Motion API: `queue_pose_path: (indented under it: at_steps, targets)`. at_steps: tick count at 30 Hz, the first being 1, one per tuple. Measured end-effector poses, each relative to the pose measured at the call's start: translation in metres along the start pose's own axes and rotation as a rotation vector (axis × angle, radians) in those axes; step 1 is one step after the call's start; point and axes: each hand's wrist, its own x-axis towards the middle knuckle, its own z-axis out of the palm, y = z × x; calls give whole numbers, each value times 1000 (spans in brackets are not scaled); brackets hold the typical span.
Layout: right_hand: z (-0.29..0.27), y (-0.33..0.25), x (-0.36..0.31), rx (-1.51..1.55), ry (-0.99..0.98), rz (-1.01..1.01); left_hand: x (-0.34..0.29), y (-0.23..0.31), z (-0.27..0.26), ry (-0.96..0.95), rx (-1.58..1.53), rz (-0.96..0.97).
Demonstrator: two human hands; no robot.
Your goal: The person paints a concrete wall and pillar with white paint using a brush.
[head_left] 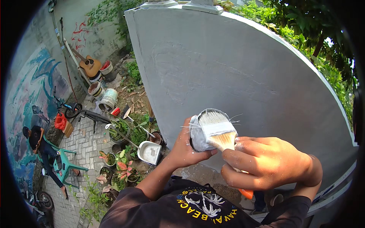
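My left hand (185, 150) is wrapped round a small paint-smeared container (197, 137), held up in front of the grey wall. In my right hand (268, 161) is a wide paintbrush (218, 129), its fingers closed on the handle. The brush's pale bristles lie over the container's mouth, and white paint coats the bristles and metal band. A few stray bristles stick out sideways. An orange part (246, 193) shows below my right fingers. How much paint the container holds is hidden by the brush.
A tall grey wall (213, 72) with a curved top fills the view ahead. To the left are potted plants (123, 167), a white dustpan (149, 152), buckets (109, 98), a guitar (90, 66) and a bicycle (89, 114). A person (40, 142) sits on a green chair (68, 163).
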Motion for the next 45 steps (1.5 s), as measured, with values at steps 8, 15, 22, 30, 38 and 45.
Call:
queue_pose_path:
  at_steps: [8,15,22,30,38,45]
  targets:
    - [-4,18,-6,298,167,39,3,-7,-14,54,39,6]
    - [10,14,33,86,30,129,19,-7,-33,23,-66,-9]
    - [26,18,61,-232,78,99,31,-10,-66,38,86,96]
    - [51,30,97,-336,142,38,44,-19,-116,55,58,152]
    - [64,49,134,-311,172,44,63,-34,-172,36,15,234]
    - [35,87,175,-158,485,95,70,-39,-216,38,104,169]
